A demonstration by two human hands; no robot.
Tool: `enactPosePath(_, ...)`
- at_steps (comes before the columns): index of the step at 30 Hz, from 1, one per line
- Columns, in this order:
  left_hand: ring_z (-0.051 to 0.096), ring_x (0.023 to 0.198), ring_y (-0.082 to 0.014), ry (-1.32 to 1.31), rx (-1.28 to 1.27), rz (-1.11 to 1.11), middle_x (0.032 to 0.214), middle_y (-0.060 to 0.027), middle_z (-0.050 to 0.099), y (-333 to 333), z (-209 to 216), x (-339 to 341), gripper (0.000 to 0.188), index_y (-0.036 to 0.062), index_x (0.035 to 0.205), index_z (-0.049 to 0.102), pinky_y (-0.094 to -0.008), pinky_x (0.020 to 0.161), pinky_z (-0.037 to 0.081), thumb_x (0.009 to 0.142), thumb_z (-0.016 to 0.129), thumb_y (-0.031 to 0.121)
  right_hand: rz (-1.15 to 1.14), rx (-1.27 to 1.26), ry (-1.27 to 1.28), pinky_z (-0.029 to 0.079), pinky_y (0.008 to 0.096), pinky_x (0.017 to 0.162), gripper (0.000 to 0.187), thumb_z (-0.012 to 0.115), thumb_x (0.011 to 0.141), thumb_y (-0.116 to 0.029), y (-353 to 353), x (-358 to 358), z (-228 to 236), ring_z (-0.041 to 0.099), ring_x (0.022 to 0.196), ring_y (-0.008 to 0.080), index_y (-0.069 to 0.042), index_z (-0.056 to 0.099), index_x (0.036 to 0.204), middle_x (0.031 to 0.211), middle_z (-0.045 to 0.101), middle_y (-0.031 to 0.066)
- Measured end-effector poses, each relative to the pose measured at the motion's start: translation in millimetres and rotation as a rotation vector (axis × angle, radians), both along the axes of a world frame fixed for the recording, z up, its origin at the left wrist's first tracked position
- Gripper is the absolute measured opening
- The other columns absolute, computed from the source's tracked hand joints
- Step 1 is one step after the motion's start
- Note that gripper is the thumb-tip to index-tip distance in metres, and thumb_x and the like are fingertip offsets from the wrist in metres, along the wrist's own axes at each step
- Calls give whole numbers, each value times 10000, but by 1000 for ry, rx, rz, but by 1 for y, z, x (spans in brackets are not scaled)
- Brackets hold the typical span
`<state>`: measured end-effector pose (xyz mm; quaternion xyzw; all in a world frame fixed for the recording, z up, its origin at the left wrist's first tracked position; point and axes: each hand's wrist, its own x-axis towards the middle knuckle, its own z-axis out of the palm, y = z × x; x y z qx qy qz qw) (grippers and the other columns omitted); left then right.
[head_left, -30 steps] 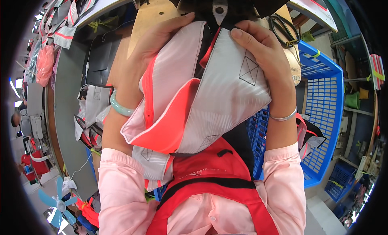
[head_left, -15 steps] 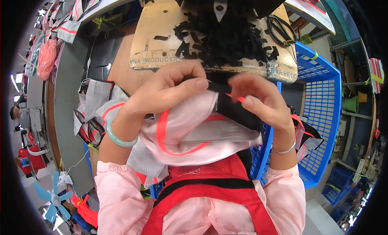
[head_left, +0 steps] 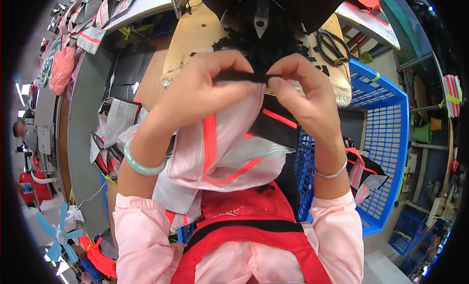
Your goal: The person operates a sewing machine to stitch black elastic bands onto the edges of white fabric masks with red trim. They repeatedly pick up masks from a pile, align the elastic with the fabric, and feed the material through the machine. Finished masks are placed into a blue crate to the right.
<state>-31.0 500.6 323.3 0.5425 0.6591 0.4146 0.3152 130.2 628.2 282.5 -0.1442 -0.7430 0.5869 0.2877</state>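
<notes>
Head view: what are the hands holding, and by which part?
The left hand and right hand pinch a pale sewn fabric piece by the black strip along its upper edge.

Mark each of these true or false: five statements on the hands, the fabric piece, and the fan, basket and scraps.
1. The left hand and right hand both hold the fabric piece. True.
2. The fan's blades are red. False: the fan has light blue blades.
3. A large blue basket stands to the right of the right hand. True.
4. The black scraps lie in the basket. False: the scraps lie on the tan board.
5. The left wrist wears a pale green bangle. True.
</notes>
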Motion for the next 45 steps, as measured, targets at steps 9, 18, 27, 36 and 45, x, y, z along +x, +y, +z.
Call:
enactPosePath(9, 574, 743, -50, -216, -135, 94, 835, -9, 632, 28, -24, -30, 275, -11, 1001, 626, -199, 674, 454, 806, 698, 169, -42, -146, -55, 442, 225, 674, 161, 630, 837, -145, 27, -29, -21, 523, 719, 67, 8, 605, 879, 753, 591, -7)
enactPosePath(18, 580, 752, -73, -328, -111, 139, 863, -43, 638, 46, -43, -47, 334, -44, 1024, 618, -212, 688, 460, 799, 680, 196, -109, -194, -47, 343, 202, 541, 175, 596, 862, -167, 37, -50, -34, 400, 621, 29, 7, 597, 844, 692, 503, -54)
enactPosePath(27, 627, 780, -102, -588, -79, 246, 906, -50, 654, 52, -46, -48, 338, -12, 1086, 585, -221, 721, 498, 796, 708, 110, -90, -382, 13, 390, 223, 671, 171, 596, 844, -200, 44, -60, -34, 490, 706, 77, -31, 620, 863, 752, 553, -16)
enactPosePath(36, 626, 824, -111, -769, -24, 315, 936, -54, 646, 49, -49, -41, 338, -26, 1083, 584, -228, 741, 499, 801, 701, 119, -84, -615, 247, 441, 263, 690, 180, 610, 854, -197, 44, -57, -45, 556, 737, 114, -28, 645, 903, 804, 598, 30)
enactPosePath(45, 546, 825, -33, -375, -46, -9, 900, 21, 612, 16, -52, -10, 205, 3, 1018, 630, -197, 741, 447, 839, 684, 88, 120, -182, -248, 483, 299, 753, 354, 650, 839, -226, -14, -1, -37, 629, 891, 169, 22, 618, 1090, 992, 661, 108)
